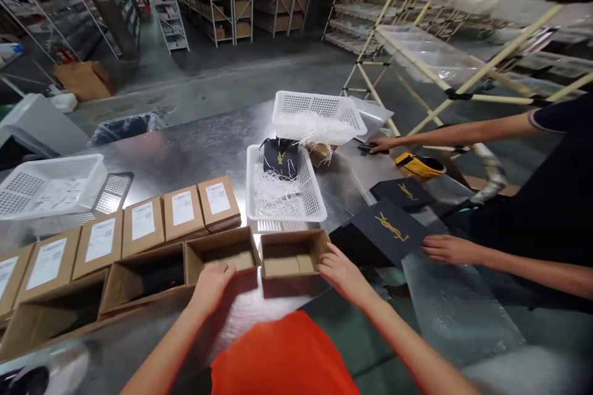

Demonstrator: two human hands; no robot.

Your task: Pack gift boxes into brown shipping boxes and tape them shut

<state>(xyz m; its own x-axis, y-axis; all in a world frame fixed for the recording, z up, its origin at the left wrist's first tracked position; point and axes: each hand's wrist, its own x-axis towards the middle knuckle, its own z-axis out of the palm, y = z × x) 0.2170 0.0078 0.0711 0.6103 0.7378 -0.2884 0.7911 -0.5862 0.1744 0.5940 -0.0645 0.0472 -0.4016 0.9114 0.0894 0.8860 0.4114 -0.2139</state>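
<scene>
My left hand [213,286] is at the front wall of an open cardboard box [199,254], its fingers bent over the rim. To the right, my right hand [340,271] grips the right side wall of another open cardboard box [288,264], which shows a bare brown bottom. Just behind the boxes, a white basket [316,194] holds white shredded paper [275,194] and a black pouch [281,159] with a gold logo. A second white basket [319,102] with more shreds rests behind it.
Labelled cardboard boxes [182,207] line the left, behind more open boxes [143,274]. Another white basket [95,179] stands farther left. At the right, a co-worker's hand [447,250] touches a large black logo bag [391,228]; the other [382,144] is behind, near a yellow-black roll [419,164].
</scene>
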